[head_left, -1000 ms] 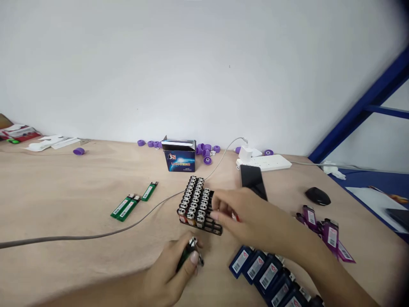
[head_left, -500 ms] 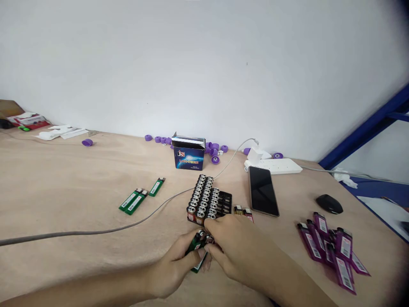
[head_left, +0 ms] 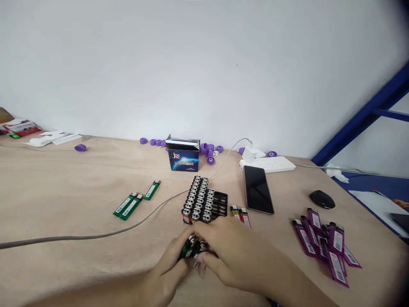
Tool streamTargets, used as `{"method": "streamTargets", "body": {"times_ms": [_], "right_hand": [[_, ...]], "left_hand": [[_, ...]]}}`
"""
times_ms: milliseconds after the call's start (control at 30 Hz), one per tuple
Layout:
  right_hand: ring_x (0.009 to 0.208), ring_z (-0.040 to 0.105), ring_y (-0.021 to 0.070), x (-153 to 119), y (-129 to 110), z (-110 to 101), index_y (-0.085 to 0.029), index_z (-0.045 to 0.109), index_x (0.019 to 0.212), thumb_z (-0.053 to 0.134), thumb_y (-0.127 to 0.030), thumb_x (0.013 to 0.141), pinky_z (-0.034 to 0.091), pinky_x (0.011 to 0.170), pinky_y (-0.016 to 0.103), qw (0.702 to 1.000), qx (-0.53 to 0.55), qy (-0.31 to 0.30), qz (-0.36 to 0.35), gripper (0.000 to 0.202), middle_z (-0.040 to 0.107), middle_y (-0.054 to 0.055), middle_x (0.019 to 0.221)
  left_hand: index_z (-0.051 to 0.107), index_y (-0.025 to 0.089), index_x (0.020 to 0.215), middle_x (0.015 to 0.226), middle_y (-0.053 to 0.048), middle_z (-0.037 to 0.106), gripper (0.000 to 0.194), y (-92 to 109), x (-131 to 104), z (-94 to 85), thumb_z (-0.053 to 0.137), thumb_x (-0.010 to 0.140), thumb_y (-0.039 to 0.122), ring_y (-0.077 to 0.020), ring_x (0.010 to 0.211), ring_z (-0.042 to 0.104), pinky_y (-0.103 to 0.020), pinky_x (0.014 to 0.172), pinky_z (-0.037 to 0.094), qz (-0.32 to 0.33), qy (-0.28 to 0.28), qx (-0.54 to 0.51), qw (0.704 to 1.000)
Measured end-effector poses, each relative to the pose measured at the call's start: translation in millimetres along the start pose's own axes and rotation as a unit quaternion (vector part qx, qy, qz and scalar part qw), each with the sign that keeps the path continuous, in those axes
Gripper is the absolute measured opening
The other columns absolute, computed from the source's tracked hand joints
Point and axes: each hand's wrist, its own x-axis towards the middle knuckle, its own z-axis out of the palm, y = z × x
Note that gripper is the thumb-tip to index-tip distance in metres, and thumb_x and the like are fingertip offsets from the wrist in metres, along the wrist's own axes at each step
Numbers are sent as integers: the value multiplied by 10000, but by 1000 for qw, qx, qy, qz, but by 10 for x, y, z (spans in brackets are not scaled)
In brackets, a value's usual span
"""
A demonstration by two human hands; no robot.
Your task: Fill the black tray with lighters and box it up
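Observation:
Green lighters (head_left: 186, 250) are in my left hand (head_left: 171, 266), whose fingers wrap round them low in front of the tray. My right hand (head_left: 225, 249) reaches over them, thumb and fingers closed at the lighters' metal tops; its fingertips are partly hidden. Just beyond stands a black tray (head_left: 221, 204) with rows of upright lighters (head_left: 200, 198), metal tops facing up, and bare slots on its right side. A yellow lighter (head_left: 234, 210) and a red lighter (head_left: 245, 216) lie beside the tray, partly covered by my right hand. Several green lighters (head_left: 131, 207) lie to the left.
A blue lighters box (head_left: 183, 160) stands behind the tray, near purple caps (head_left: 209, 152). A phone (head_left: 258, 189), a white power strip (head_left: 271, 164), a black mouse (head_left: 322, 199) and a pile of purple lighters (head_left: 332, 251) lie right. A grey cable (head_left: 128, 231) crosses the table.
My right hand has closed in further over the green lighters, and both hands have shifted slightly left in view. The whole scene also shifts a little left as the camera turns.

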Motion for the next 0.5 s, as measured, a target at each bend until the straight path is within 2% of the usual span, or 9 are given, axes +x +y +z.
{"method": "streamTargets", "body": {"times_ms": [33, 100, 200, 267, 300, 367, 433, 500], "right_hand": [[720, 625, 207, -33, 25, -64, -199, 622, 883, 652, -216, 845, 339, 560, 284, 999, 28, 21, 2, 52, 707, 45, 820], [584, 531, 139, -103, 108, -224, -214, 585, 763, 655, -201, 826, 311, 499, 252, 991, 107, 73, 25, 95, 615, -23, 655], [537, 491, 113, -146, 333, -436, -229, 606, 776, 665, -290, 831, 367, 496, 232, 951, 242, 185, 45, 102, 543, -54, 598], [535, 504, 122, -90, 537, -485, -225, 624, 838, 654, -360, 831, 408, 516, 249, 917, 294, 265, 49, 139, 531, -51, 599], [535, 518, 126, -36, 644, -474, -220, 617, 854, 651, -364, 825, 423, 525, 257, 903, 305, 296, 60, 151, 531, -50, 601], [541, 554, 139, 102, 841, -394, -206, 599, 849, 619, -340, 837, 440, 549, 271, 887, 288, 347, 95, 136, 538, -48, 583], [604, 603, 154, 239, 983, -273, -196, 598, 845, 583, -309, 859, 459, 587, 275, 895, 235, 360, 120, 115, 598, -20, 639], [653, 629, 166, 339, 1053, -152, -193, 605, 834, 570, -290, 876, 461, 625, 280, 902, 207, 357, 127, 111, 647, 1, 681]], "left_hand": [[454, 218, 1392, 958, -50, 597, 383, 12, -14, 8, 407, 1015, 266, -203, 859, 577, -361, 836, 479, 17, 1, 20, 1000], [423, 255, 1423, 973, -60, 611, 383, 34, -37, 26, 357, 1047, 281, -206, 870, 592, -358, 825, 491, 49, 12, 70, 996], [416, 289, 1404, 948, -73, 615, 362, 63, -19, 7, 303, 1061, 281, -210, 847, 605, -349, 772, 508, 144, 21, 175, 974], [410, 268, 1402, 982, -111, 616, 367, 104, 60, -52, 306, 1050, 267, -237, 888, 613, -377, 782, 519, 243, -13, 266, 933], [401, 246, 1418, 1028, -140, 615, 389, 136, 124, -88, 315, 1039, 244, -257, 934, 613, -404, 805, 523, 290, -37, 315, 903], [387, 208, 1451, 1158, -184, 598, 462, 223, 293, -154, 354, 992, 159, -287, 1049, 594, -454, 876, 514, 346, -54, 403, 846], [387, 196, 1467, 1333, -202, 532, 613, 317, 489, -195, 372, 879, 19, -320, 1241, 507, -520, 982, 469, 350, -11, 482, 803], [389, 211, 1472, 1467, -174, 457, 762, 389, 672, -216, 381, 758, -56, -331, 1390, 383, -575, 1069, 406, 309, 8, 530, 789]]}}
